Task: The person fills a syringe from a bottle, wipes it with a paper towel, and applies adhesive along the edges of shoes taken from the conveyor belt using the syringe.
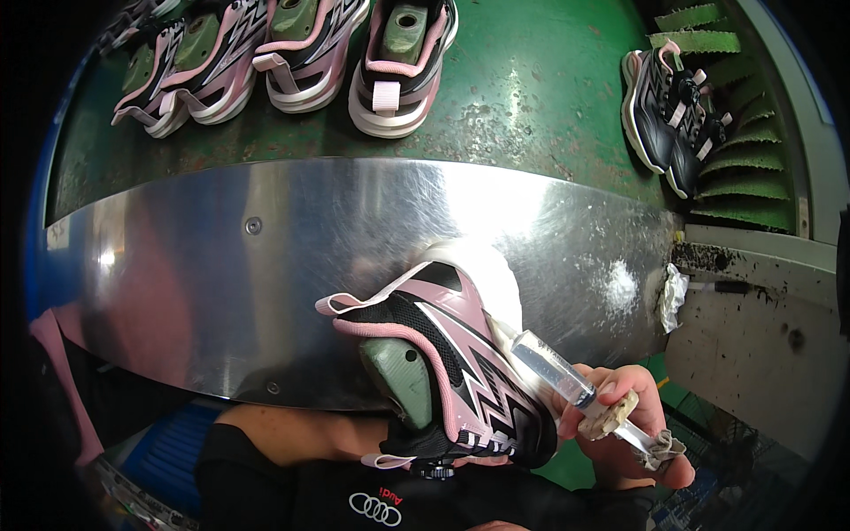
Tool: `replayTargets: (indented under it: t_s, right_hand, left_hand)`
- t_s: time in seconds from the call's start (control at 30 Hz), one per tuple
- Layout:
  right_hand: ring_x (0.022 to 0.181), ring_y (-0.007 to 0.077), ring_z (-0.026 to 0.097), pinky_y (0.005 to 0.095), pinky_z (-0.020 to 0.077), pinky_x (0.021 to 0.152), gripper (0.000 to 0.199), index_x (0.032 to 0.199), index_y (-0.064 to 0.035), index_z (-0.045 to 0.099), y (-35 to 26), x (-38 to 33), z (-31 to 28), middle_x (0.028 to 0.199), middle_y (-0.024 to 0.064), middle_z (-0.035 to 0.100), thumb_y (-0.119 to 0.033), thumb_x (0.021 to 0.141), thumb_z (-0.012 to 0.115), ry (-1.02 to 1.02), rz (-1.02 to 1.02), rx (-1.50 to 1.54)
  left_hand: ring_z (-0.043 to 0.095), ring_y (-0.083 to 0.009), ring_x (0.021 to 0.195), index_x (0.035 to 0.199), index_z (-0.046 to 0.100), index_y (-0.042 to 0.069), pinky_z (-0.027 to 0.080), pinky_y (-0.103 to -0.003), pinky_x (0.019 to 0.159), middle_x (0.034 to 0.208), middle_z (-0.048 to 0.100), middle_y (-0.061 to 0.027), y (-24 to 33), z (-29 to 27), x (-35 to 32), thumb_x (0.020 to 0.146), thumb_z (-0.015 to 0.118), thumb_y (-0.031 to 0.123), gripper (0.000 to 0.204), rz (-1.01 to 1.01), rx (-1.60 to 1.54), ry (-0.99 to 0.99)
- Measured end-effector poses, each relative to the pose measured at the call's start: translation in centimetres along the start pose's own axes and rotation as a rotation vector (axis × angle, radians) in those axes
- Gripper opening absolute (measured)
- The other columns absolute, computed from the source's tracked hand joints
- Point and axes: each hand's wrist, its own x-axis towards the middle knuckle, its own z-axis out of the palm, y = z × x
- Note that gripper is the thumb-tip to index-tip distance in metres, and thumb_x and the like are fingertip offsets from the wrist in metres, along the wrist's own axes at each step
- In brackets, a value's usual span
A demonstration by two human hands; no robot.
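Pink and black, the sneaker (452, 363) on its grey-green last (403, 376) was the thing everything else stood around. It lay tilted above the near edge of the steel counter (221, 274), heel tab toward the counter's middle and toe toward the person. The left hand (416, 447) was below the shoe, mostly hidden by it; it seemed to be carrying the shoe from underneath, but whether its fingers were curled round it or lay flat could not be told. The right hand (633, 420) was just beside the shoe's toe, its fingers closed round a clear syringe-like applicator (567, 376) whose front end lay against the white sole edge (496, 283) on the shoe's right side.

To do this pass well, the shoe probably needed to be braced steadily on the last so that the sole edge did not rock, with the tip kept lightly on the seam between upper and sole and not dragged over the pink mesh. A slow, even squeeze would likely serve better than bursts, since excess would smear the white rubber.

Beyond the shoe, across the steel, four more lasted pink sneakers (310, 53) stood in a row on the green surface (531, 80). Well off to the shoe's right, a dark pair (673, 115) rested by green ridged matting (744, 159).
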Motion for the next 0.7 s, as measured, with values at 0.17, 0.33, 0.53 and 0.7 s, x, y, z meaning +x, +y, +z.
replayTargets:
  t_s: [0.17, 0.33, 0.53, 0.7]
  right_hand:
    - [0.095, 0.0232, 0.05, 0.0324, 0.0437, 0.079, 0.103, 0.121, 0.0056, 0.041, 0.3, -0.5, -1.9, 0.107, 0.016, 0.053, -0.072, 0.06, 0.067, -0.244, -0.117, 0.024]
    - [0.096, 0.0236, 0.049, 0.0326, 0.0438, 0.079, 0.098, 0.121, 0.0048, 0.042, 0.0, -1.0, -1.9, 0.108, 0.0154, 0.053, -0.07, 0.064, 0.067, -0.238, -0.099, 0.044]
    - [0.095, 0.0229, 0.05, 0.0318, 0.0435, 0.08, 0.097, 0.122, 0.0043, 0.042, 0.2, -1.7, -1.9, 0.105, 0.0172, 0.051, -0.07, 0.065, 0.066, -0.231, -0.073, 0.105]
    - [0.092, 0.0221, 0.051, 0.0299, 0.0427, 0.078, 0.098, 0.122, 0.0039, 0.042, 0.1, -2.4, -2.0, 0.103, 0.0181, 0.051, -0.07, 0.063, 0.067, -0.232, -0.079, 0.094]
  left_hand:
    - [0.046, -0.0208, 0.121, 0.128, 0.044, 0.0, 0.032, -0.035, 0.107, 0.128, 0.05, -0.0119, 0.0, 0.0, 0.1, 0.09, 0.053, 0.003, 0.039, -0.013, 0.005, -0.015]
    - [0.046, -0.0208, 0.121, 0.128, 0.044, 0.0, 0.032, -0.035, 0.107, 0.128, 0.05, -0.0118, -0.1, 0.3, 0.0, 0.09, 0.053, 0.003, 0.039, -0.006, 0.015, -0.001]
    - [0.046, -0.0209, 0.121, 0.128, 0.044, 0.0, 0.032, -0.036, 0.107, 0.128, 0.05, -0.0118, -0.5, 0.2, -0.4, 0.09, 0.054, 0.002, 0.039, -0.006, 0.022, 0.03]
    - [0.046, -0.021, 0.121, 0.128, 0.044, 0.0, 0.032, -0.036, 0.107, 0.128, 0.05, -0.0118, -0.7, 0.5, -0.5, 0.089, 0.054, 0.002, 0.04, -0.023, 0.028, 0.053]
